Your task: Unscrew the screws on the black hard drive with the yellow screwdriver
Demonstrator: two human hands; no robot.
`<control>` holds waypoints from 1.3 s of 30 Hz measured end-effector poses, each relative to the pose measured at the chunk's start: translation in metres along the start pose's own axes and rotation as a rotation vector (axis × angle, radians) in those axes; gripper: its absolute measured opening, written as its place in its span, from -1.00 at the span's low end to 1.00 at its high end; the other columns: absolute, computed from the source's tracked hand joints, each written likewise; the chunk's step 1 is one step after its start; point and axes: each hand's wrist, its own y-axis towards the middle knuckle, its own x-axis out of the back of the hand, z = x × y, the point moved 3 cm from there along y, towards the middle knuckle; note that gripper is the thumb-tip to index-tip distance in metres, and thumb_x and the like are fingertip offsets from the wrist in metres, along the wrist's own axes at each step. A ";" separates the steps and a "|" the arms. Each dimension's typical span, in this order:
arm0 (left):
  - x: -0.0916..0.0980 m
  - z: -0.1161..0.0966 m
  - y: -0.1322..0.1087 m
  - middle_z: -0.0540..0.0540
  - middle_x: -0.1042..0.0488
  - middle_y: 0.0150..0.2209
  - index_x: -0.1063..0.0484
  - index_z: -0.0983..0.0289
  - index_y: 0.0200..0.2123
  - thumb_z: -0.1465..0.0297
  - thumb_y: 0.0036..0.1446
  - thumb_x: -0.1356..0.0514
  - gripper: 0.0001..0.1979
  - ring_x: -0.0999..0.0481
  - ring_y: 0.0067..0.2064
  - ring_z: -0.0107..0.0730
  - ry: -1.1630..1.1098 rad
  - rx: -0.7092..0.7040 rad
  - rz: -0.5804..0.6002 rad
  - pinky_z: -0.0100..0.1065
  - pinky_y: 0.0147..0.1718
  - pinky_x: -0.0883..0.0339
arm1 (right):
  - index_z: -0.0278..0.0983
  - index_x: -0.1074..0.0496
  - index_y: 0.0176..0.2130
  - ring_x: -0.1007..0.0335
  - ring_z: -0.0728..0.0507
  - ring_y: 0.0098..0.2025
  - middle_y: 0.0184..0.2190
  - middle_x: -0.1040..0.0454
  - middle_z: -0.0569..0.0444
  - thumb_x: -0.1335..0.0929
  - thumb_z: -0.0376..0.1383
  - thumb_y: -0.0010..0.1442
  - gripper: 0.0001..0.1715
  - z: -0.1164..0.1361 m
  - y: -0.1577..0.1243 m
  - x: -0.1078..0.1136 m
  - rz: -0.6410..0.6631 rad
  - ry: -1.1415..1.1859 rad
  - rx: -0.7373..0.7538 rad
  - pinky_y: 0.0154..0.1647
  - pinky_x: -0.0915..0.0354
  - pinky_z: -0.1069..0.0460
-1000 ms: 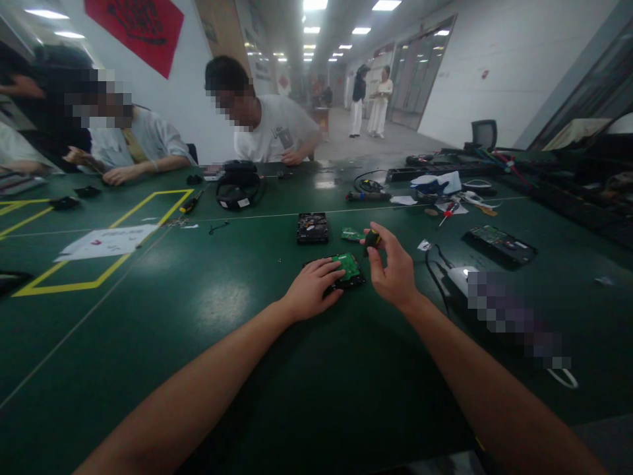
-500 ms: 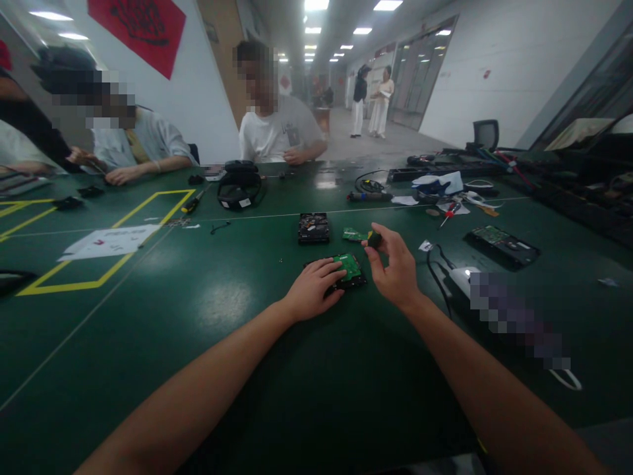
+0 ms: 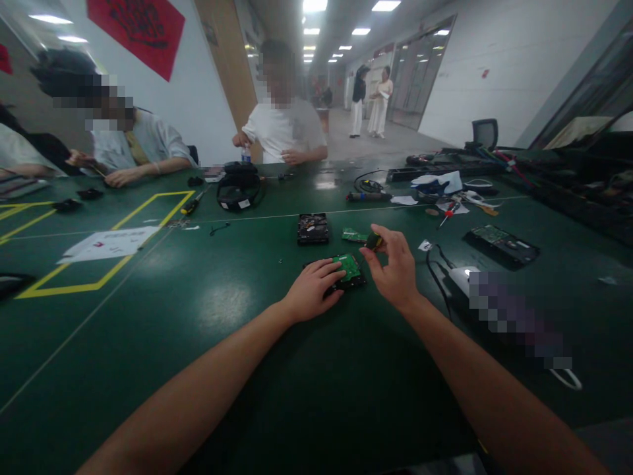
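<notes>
My left hand (image 3: 312, 290) lies over a black hard drive (image 3: 357, 282) with a green circuit board (image 3: 350, 266) facing up. Its fingers rest across the board while the thumb sits along the near edge, holding the drive against the table. Between the thumb and fingers of my right hand (image 3: 393, 267) is a screwdriver (image 3: 374, 241) with a dark and yellow handle. It is tilted, with its thin shaft pointing down toward the drive's right side; whether the tip touches a screw is too small to tell. Just behind lies a loose green circuit board (image 3: 352, 235).
A second hard drive (image 3: 312, 228) lies behind my left hand, and another drive (image 3: 502, 245) is to the right. A corded white device (image 3: 462, 277) sits beside my right forearm. Farther back are a red screwdriver (image 3: 450, 212) and a black pouch (image 3: 239, 188). Co-workers sit across the table.
My right hand has shifted slightly, and the screwdriver's handle is tilted differently. My left hand stays on the hard drive. The person across has moved right and now has a hand at a bottle.
</notes>
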 end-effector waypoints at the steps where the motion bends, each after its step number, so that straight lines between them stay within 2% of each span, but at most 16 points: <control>1: 0.000 0.000 0.000 0.23 -0.45 0.31 -0.42 0.20 0.30 0.24 0.37 -0.25 -0.52 -0.32 0.41 0.08 -0.004 0.001 0.000 0.20 0.34 -0.30 | -0.04 -0.31 0.36 -0.53 -0.26 0.00 0.07 -0.48 -0.08 -0.38 -0.28 0.40 -0.40 0.000 0.000 0.000 0.012 0.011 -0.009 0.03 -0.58 -0.27; 7: 0.002 -0.002 0.001 0.23 -0.44 0.32 -0.42 0.17 0.29 0.26 0.36 -0.26 -0.53 -0.33 0.41 0.09 -0.033 0.003 -0.011 0.24 0.33 -0.30 | -0.02 -0.11 0.49 -0.56 -0.26 0.11 0.20 -0.48 -0.09 -0.26 -0.34 0.46 -0.29 -0.002 -0.002 -0.005 0.101 0.131 -0.030 0.21 -0.51 -0.31; 16: 0.001 -0.001 0.001 0.22 -0.44 0.32 -0.41 0.16 0.30 0.26 0.36 -0.26 -0.52 -0.32 0.42 0.08 -0.024 0.006 -0.006 0.24 0.34 -0.29 | -0.05 -0.31 0.33 -0.53 -0.25 -0.10 0.06 -0.50 -0.07 -0.46 -0.19 0.34 -0.36 -0.001 -0.002 -0.001 0.000 -0.014 -0.013 -0.04 -0.59 -0.26; 23: 0.001 -0.001 0.002 0.23 -0.45 0.31 -0.42 0.18 0.29 0.27 0.35 -0.27 -0.53 -0.33 0.41 0.08 -0.030 0.010 -0.008 0.23 0.33 -0.29 | -0.07 -0.12 0.47 -0.58 -0.25 -0.03 0.19 -0.49 -0.11 -0.31 -0.28 0.42 -0.28 0.000 -0.004 -0.005 0.055 0.019 -0.036 0.10 -0.54 -0.27; 26: 0.000 -0.001 0.001 0.22 -0.46 0.31 -0.42 0.15 0.29 0.27 0.34 -0.27 -0.52 -0.33 0.41 0.08 -0.043 0.010 -0.008 0.24 0.33 -0.29 | -0.05 -0.15 0.46 -0.55 -0.25 -0.07 0.13 -0.51 -0.10 -0.35 -0.25 0.41 -0.27 -0.001 -0.004 -0.004 0.031 -0.018 -0.024 0.00 -0.56 -0.25; 30: 0.000 -0.001 0.001 0.22 -0.45 0.32 -0.42 0.17 0.30 0.26 0.35 -0.27 -0.51 -0.31 0.42 0.08 -0.031 0.010 -0.005 0.21 0.35 -0.28 | -0.02 -0.23 0.42 -0.48 -0.23 -0.14 -0.01 -0.50 -0.05 -0.40 -0.24 0.37 -0.29 0.000 0.000 0.000 0.029 -0.077 -0.007 -0.03 -0.54 -0.25; 36: 0.000 -0.001 0.001 0.21 -0.45 0.32 -0.42 0.17 0.29 0.25 0.36 -0.26 -0.53 -0.32 0.42 0.09 -0.020 0.007 -0.005 0.22 0.34 -0.29 | -0.01 -0.07 0.51 -0.48 -0.27 0.04 0.11 -0.47 -0.09 -0.31 -0.34 0.41 -0.20 0.002 0.001 0.000 0.055 -0.042 0.021 0.12 -0.48 -0.29; 39: 0.000 -0.001 0.001 0.21 -0.44 0.33 -0.42 0.19 0.29 0.25 0.37 -0.25 -0.53 -0.32 0.42 0.08 -0.014 0.004 0.001 0.21 0.35 -0.29 | -0.03 -0.17 0.46 -0.50 -0.26 -0.05 0.05 -0.50 -0.06 -0.38 -0.27 0.40 -0.26 0.001 0.001 0.001 0.031 -0.066 0.022 0.06 -0.51 -0.27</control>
